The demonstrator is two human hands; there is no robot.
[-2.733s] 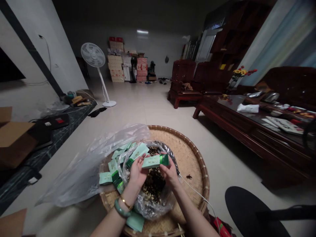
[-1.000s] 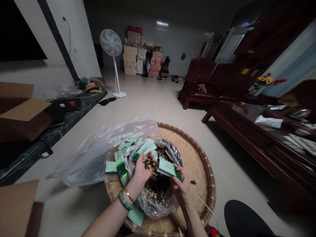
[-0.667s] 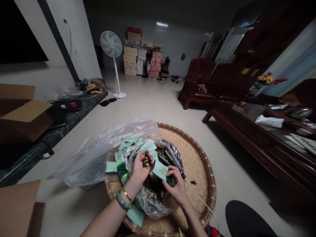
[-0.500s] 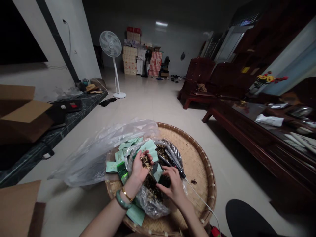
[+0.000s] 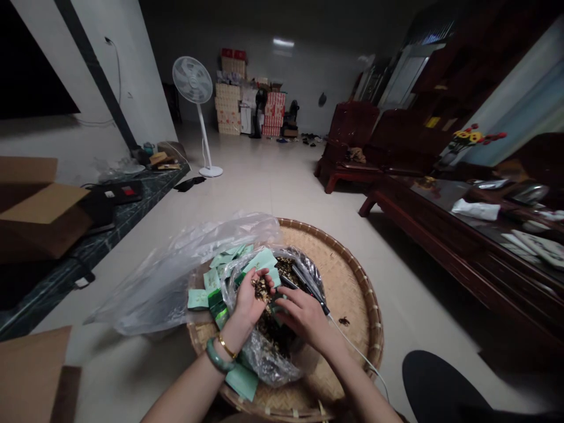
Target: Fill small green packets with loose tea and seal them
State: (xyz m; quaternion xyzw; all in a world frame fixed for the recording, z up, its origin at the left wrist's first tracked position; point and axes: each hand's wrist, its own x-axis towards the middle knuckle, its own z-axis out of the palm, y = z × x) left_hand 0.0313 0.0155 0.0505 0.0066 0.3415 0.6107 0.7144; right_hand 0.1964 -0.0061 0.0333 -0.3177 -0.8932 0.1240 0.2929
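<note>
My left hand (image 5: 247,302) is cupped palm up over a clear plastic bag of loose dried tea (image 5: 271,352), with a small heap of tea leaves (image 5: 261,288) in it. My right hand (image 5: 304,314) lies close against it, fingers closed on a small green packet (image 5: 276,305) that is mostly hidden under the hand. The packet's end sits at the edge of my left palm. The bag rests on a round woven bamboo tray (image 5: 352,270). Several flat green packets (image 5: 219,270) lie on the tray beside the bag.
A black tool with a white cord (image 5: 308,283) lies on the bag's far rim. A large clear plastic sheet (image 5: 171,282) spreads left of the tray. A dark ledge (image 5: 118,220) holds a cardboard box (image 5: 37,214). A long wooden table (image 5: 458,235), a standing fan (image 5: 192,82) and a black stool (image 5: 440,385) stand around.
My right hand brought the green packet down and left against my left palm. My left hand, which earlier held the packet with the right, now cups tea leaves.
</note>
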